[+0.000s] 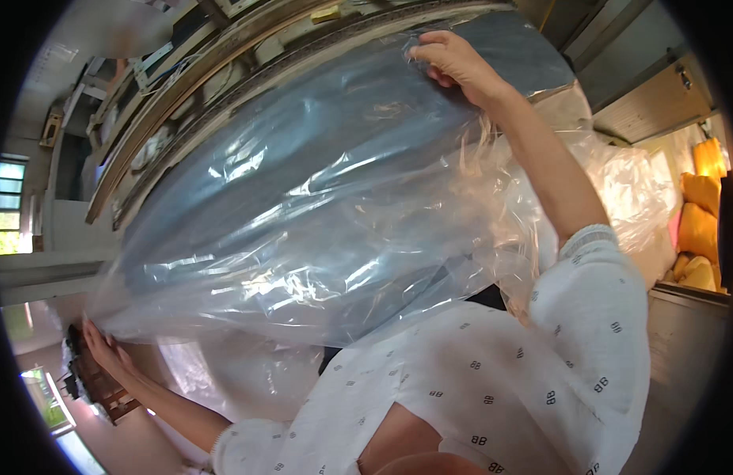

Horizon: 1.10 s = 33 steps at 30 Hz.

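White patterned sleeve (540, 372) nearest; right hand (453, 59) and left hand (105, 348) are extended, fingers pinching opposite ends of clear plastic bag (319, 237) enclosing grey panel (303, 158).

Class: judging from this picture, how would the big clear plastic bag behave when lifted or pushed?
Probably floppy: the clear plastic bag wrinkles and sags between the left hand and right hand. Likely light for its size, being thin film. Its glossy surface may be slippery.
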### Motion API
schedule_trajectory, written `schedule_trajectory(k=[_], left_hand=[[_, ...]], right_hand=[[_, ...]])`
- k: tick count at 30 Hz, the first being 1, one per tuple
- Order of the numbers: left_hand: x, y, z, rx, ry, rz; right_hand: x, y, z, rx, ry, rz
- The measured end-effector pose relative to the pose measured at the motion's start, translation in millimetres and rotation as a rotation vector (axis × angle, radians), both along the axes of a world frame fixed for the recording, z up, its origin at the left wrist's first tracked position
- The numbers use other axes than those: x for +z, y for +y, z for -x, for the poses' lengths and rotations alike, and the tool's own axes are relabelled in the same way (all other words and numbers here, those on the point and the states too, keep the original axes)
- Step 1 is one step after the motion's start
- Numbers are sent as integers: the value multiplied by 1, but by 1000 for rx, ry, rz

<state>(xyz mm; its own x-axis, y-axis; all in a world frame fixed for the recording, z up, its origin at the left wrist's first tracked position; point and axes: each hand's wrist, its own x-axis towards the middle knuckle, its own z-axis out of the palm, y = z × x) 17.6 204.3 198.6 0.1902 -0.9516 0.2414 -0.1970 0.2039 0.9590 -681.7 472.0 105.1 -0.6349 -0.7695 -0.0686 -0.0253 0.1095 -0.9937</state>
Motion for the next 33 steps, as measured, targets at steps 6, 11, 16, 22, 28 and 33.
schedule_trajectory(k=[6,11,16,22,28,33], left_hand=[[5,104,-96,227,-13,-82],[-15,99,-90,290,-1681,-184],[-7,100,162,-416,-1026,296],[3,174,424,-1110,-587,472],[-7,171,516,-1389,-492,526],[-42,170,533,-1515,-49,252]], right_hand=[[19,19,-60,230,114,52],[29,43,-84,253,226,182],[38,53,-98,209,375,217],[40,72,-95,188,356,192],[47,79,-94,197,263,203],[54,88,-74,308,-79,230]])
